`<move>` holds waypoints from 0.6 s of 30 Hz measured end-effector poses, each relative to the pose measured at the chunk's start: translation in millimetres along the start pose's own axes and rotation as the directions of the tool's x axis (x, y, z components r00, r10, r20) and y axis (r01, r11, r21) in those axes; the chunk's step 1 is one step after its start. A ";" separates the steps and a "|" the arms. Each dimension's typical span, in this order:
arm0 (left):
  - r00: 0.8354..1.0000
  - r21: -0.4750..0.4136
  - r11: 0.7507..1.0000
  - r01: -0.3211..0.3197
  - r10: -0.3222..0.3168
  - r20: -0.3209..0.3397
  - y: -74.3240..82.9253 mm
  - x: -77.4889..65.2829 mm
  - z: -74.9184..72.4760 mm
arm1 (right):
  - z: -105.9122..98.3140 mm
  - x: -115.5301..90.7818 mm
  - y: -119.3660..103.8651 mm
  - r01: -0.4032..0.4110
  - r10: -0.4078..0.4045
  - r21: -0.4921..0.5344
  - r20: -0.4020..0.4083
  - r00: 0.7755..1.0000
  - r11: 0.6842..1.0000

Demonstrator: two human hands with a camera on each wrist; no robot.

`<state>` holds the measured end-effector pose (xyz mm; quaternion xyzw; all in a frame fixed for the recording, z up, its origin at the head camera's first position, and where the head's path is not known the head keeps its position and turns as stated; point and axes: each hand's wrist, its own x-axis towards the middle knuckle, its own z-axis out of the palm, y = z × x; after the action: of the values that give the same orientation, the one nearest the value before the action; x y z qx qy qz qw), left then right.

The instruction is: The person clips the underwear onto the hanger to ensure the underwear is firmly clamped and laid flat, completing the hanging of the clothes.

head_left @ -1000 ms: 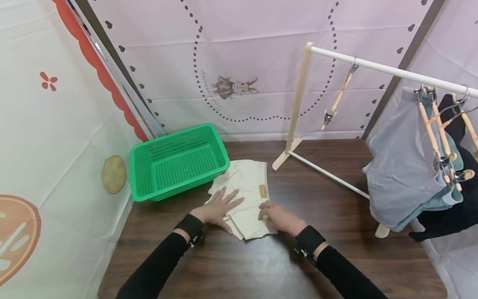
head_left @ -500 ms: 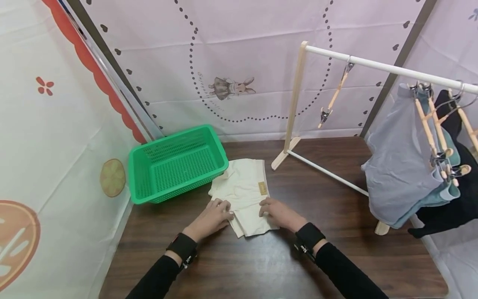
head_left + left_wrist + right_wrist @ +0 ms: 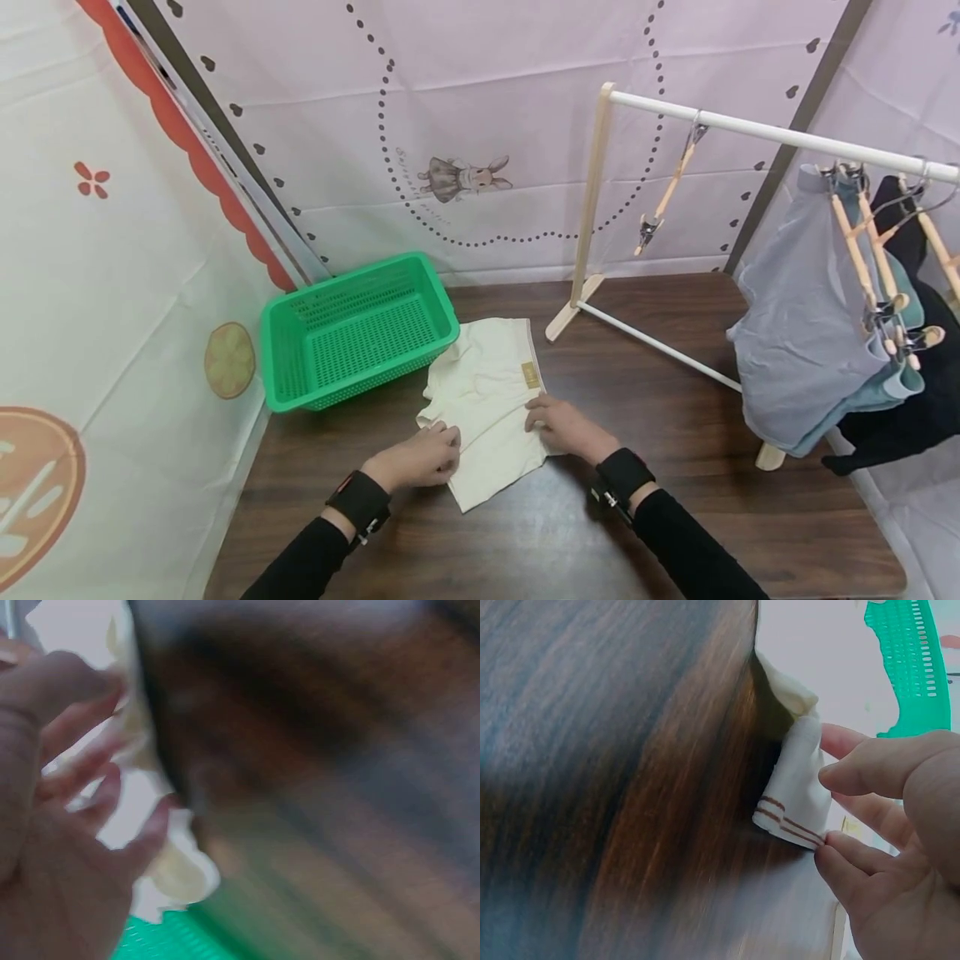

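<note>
Cream shorts [image 3: 491, 400] lie on the table with a tan label and a stitched edge on their right side. Along their lower left edge, my left hand [image 3: 425, 457] pinches the cloth with curled fingers; the left wrist view is blurred there. At the right edge, my right hand [image 3: 567, 425] touches the shorts below the label. In the right wrist view, the right fingertips rest along a turned-up edge with brown stitching, the thumb [image 3: 847, 776] standing apart from the index finger.
A green plastic basket [image 3: 360, 329] stands beyond the shorts at the left. On the right, a rack with a white rail [image 3: 780, 140] carries a bare clip hanger [image 3: 667, 196], grey shorts [image 3: 802, 333] and darker clothes. Fabric walls enclose the wooden table [image 3: 645, 533].
My left hand has gone from lying spread on the shorts to gripping their edge, drawing the folded lower part out wider toward me. The right hand has stayed nearly in place.
</note>
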<state>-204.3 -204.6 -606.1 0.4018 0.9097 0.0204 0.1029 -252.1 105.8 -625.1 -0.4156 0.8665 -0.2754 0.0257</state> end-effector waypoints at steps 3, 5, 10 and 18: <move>0.999 0.006 0.999 0.049 -0.049 0.003 1.4 9.6 -4.4 | -0.8 -0.6 0.4 -0.008 0.008 0.013 0.000 1.000 1.000; 0.994 -0.001 0.995 0.103 -0.103 -0.039 1.1 17.3 -4.8 | 0.9 0.0 -1.3 -0.012 0.012 0.017 -0.003 1.000 1.000; 0.955 -0.127 0.949 0.289 -0.295 -0.033 -13.3 45.9 -2.2 | -0.9 -1.6 -2.6 -0.029 0.029 -0.010 -0.015 0.999 1.000; 0.839 -0.312 0.789 0.530 -0.541 0.058 -28.7 73.6 2.1 | -1.3 -1.6 -7.2 -0.074 0.074 0.025 0.011 0.997 0.997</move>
<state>-273.0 -169.9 -624.2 0.1056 0.9724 0.1423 0.1518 -246.3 103.9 -620.8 -0.3842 0.8777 -0.2829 0.0454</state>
